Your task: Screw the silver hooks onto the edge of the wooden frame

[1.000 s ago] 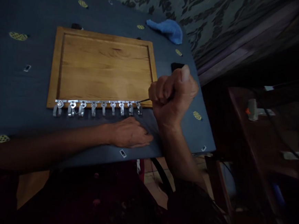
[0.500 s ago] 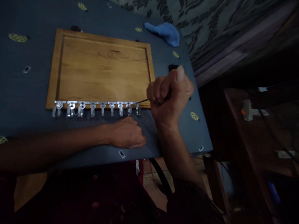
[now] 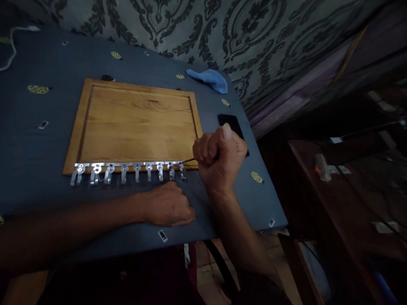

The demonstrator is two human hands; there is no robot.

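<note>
A framed wooden board (image 3: 138, 124) lies flat on the table. Along its near edge runs a metal hook rail (image 3: 118, 165) with several double hooks hanging over the edge. My right hand (image 3: 220, 156), closed in a fist with the thumb up, grips a screwdriver; its handle is hidden in the fist. The thin shaft (image 3: 189, 160) reaches left to the rail's right end, by the last hook. My left hand (image 3: 169, 206) rests on the table just below the rail's right part, fingers curled under; whatever they hold, if anything, is hidden.
Beyond the board lie a blue cloth (image 3: 211, 80) and a small dark object (image 3: 108, 78). A black phone (image 3: 232, 122) is behind my right hand. A white cable (image 3: 12, 48) lies at far left. At right stands a dark red surface (image 3: 307, 172) with clutter.
My view has tilted up, so the table and board appear lower and more wall shows. Both hands keep their places by the rail, the screwdriver still at its right end.
</note>
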